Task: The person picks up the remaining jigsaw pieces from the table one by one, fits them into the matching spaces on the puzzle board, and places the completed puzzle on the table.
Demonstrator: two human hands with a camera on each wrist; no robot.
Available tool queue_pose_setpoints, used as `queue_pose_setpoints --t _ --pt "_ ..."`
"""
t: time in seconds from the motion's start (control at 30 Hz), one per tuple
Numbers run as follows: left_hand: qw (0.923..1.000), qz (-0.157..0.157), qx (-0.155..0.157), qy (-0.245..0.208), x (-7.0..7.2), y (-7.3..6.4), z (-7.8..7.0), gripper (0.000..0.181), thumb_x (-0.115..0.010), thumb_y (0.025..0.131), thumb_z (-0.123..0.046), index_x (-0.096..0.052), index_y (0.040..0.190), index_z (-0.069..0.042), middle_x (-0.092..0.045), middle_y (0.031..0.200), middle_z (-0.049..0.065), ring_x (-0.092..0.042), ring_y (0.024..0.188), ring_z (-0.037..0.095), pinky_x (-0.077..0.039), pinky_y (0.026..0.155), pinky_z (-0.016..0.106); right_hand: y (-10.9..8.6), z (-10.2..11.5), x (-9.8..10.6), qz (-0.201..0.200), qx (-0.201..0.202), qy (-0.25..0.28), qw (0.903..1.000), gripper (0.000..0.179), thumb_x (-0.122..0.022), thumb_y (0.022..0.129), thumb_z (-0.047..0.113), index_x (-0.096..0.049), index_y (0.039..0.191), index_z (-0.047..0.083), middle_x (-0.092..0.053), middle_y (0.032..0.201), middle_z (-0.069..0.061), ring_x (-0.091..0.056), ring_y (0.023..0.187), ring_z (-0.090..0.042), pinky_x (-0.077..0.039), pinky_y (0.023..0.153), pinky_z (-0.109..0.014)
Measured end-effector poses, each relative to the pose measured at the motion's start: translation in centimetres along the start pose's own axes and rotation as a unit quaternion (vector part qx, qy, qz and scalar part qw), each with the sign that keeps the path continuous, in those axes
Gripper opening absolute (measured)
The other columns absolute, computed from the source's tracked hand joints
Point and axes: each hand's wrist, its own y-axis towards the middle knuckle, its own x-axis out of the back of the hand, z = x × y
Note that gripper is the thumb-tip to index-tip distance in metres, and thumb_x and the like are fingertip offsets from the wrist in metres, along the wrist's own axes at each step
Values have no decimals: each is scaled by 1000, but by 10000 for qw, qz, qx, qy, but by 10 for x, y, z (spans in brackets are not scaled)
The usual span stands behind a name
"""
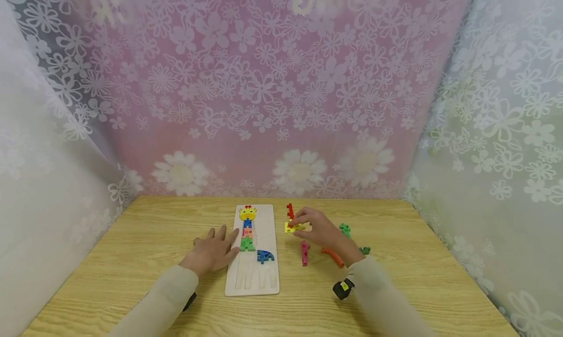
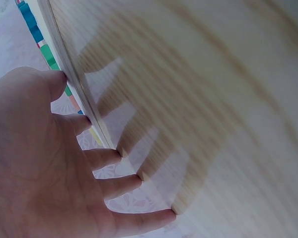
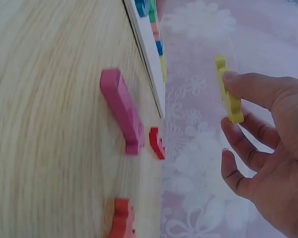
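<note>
A yellow puzzle piece [image 3: 229,91] is pinched between the thumb and fingers of my right hand [image 1: 320,229], raised above the table right of the board. My left hand [image 1: 214,251] has its fingers spread, fingertips on the table and thumb at the left edge of the white puzzle board [image 1: 265,219]. Set into that board is a giraffe's yellow head [image 1: 248,213], with blue, pink and green neck pieces [image 1: 247,244] below it. A blue piece [image 1: 265,256] sits lower right, above the bare leg recesses.
Loose pieces lie right of the board: a red one [image 1: 290,211], a pink one [image 1: 305,254], an orange one [image 1: 333,257], a green one [image 1: 345,229] and a small green one [image 1: 364,250] by the right wrist. Flowered curtains [image 1: 272,107] stand behind the wooden table [image 1: 167,219] and along both sides.
</note>
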Motion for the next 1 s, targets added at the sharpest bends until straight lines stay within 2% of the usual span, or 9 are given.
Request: queue_pose_setpoints --t 0.17,0.37,0.6,1.0 --pt "10000 23 16 21 1 0 -1 63 -39 109 -51 -31 164 -23 -29 169 21 -33 150 54 -37 102 82 2 8 -4 100 38 130 9999 22 -77 93 11 -80 114 10 -69 115 -7 -64 105 -24 -58 88 -39" --pt "10000 30 19 -1 1 0 -1 62 -40 109 -50 -32 164 -22 -30 168 21 -33 150 55 -37 101 82 3 14 -12 161 38 345 9993 20 -77 92 11 -80 112 10 -70 115 -5 -65 107 -25 -59 90 -47" --pt "10000 70 48 -29 1 -2 -1 63 -40 109 -51 -32 164 -22 -29 168 21 -33 150 55 -36 102 82 3 22 -21 177 88 260 9995 18 -78 90 8 -81 109 9 -69 110 -4 -65 100 -21 -59 88 -46" --pt "10000 18 23 3 1 -1 -1 62 -39 109 -51 -32 164 -22 -29 168 21 -33 150 54 -37 102 81 5 33 -26 324 -49 235 9992 19 -79 90 9 -82 108 12 -70 108 -1 -64 100 -20 -57 87 -41"
